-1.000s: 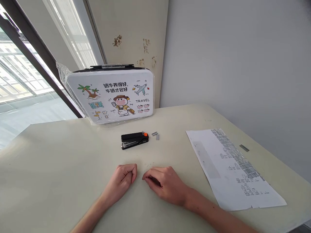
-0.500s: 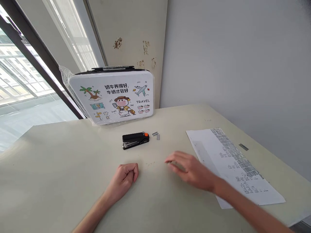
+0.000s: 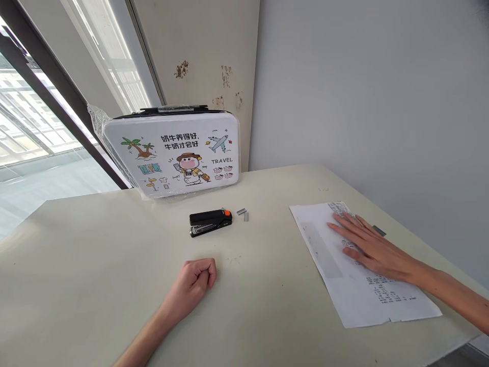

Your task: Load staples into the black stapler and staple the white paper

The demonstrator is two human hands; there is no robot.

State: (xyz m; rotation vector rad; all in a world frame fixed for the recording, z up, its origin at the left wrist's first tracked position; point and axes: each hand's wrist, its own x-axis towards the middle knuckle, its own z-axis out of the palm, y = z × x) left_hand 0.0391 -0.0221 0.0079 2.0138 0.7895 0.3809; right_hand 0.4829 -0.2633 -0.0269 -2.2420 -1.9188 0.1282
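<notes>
My right hand (image 3: 369, 247) lies flat with fingers stretched over the printed paper sheet (image 3: 328, 285) on the right of the table, covering part of its text and grey patterned strip. My left hand (image 3: 196, 280) rests on the table in a loose fist; nothing shows in it. Beyond that fist sits a black stapler (image 3: 210, 223) with an orange button, its jaw slightly apart at the left end. Small strips of staples (image 3: 245, 216) lie beside the stapler's right end. Another staple strip (image 3: 379, 231) is by the paper's right edge, partly behind my right fingers.
A white travel case (image 3: 173, 153) with cartoon prints and plastic wrap stands upright at the back of the table (image 3: 76, 275). A grey wall (image 3: 362, 102) runs along the right side. The glass window (image 3: 42, 112) is at the left.
My right hand has moved from the middle of the table rightward onto the paper, its fingers going from bent to stretched flat. The left fist has stayed in place.
</notes>
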